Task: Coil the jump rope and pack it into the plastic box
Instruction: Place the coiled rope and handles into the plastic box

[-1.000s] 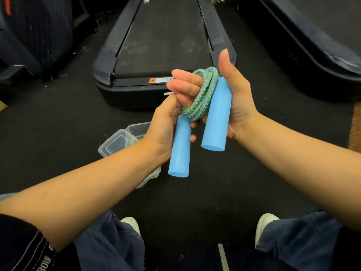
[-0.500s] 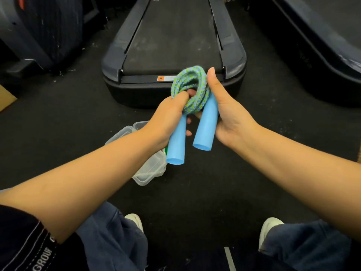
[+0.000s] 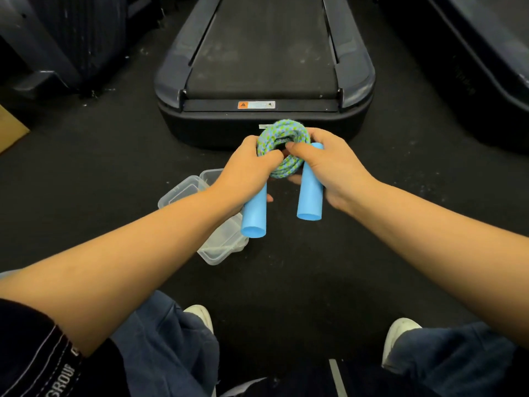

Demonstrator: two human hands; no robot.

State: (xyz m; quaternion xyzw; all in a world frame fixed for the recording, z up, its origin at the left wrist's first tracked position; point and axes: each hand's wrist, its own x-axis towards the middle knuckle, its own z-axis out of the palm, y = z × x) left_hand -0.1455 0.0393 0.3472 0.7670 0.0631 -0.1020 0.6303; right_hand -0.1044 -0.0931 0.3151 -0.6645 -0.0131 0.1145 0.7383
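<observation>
The jump rope's blue-green cord (image 3: 282, 136) is wound into a tight coil held in the air in front of me. Its two light-blue handles hang down side by side. My left hand (image 3: 246, 173) grips the coil and the left handle (image 3: 254, 216). My right hand (image 3: 332, 170) grips the coil's right side and the right handle (image 3: 310, 193), thumb pressed on the coil. The clear plastic box (image 3: 183, 193) lies on the dark floor below my left forearm, which hides part of it; its lid state is unclear.
A black treadmill (image 3: 263, 81) stands just beyond my hands. Another dark machine (image 3: 472, 67) is at the right, and dark equipment (image 3: 71, 38) at the left. My knees and white shoes (image 3: 200, 316) are at the bottom. A cardboard piece (image 3: 8, 127) lies far left.
Both hands have dropped with the rope and shifted their grip on the coil; my right thumb has come down from pointing up to press on the coil. The handles hang more upright.
</observation>
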